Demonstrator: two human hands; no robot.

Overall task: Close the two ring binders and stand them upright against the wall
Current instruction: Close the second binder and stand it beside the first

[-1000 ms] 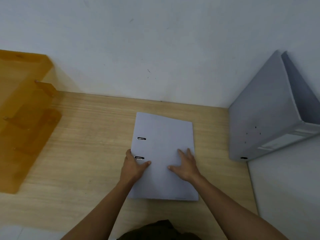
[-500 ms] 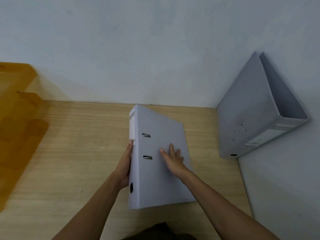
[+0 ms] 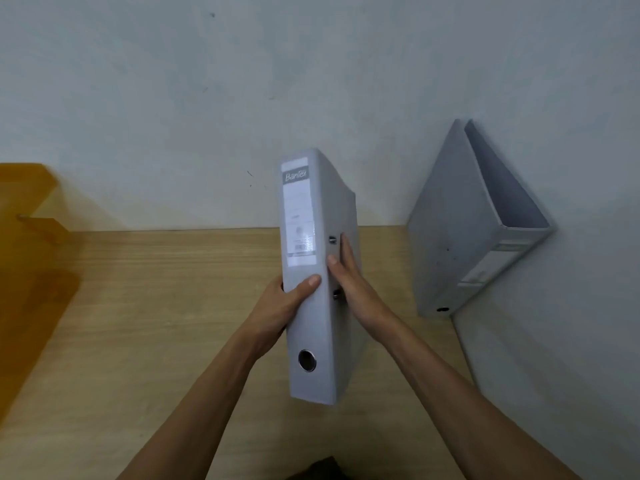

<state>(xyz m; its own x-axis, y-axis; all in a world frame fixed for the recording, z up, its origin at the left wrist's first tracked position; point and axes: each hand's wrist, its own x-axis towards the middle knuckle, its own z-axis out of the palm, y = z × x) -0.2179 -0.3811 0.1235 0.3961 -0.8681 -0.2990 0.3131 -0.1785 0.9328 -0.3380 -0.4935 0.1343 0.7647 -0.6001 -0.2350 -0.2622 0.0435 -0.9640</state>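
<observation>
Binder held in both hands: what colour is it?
Light grey binder, white spine label; seen in the head view.

Left hand (image 3: 282, 306) fingers hidden behind held binder (image 3: 311, 306); orange rack (image 3: 31, 244) blurred, cut by left edge.

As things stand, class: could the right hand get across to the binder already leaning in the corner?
Probably yes. The right hand lies flat against the held binder, and only bare desk separates it from the corner binder.

Office: ring binders (image 3: 460, 230), wooden desk (image 3: 156, 306), orange tray (image 3: 27, 244).
</observation>
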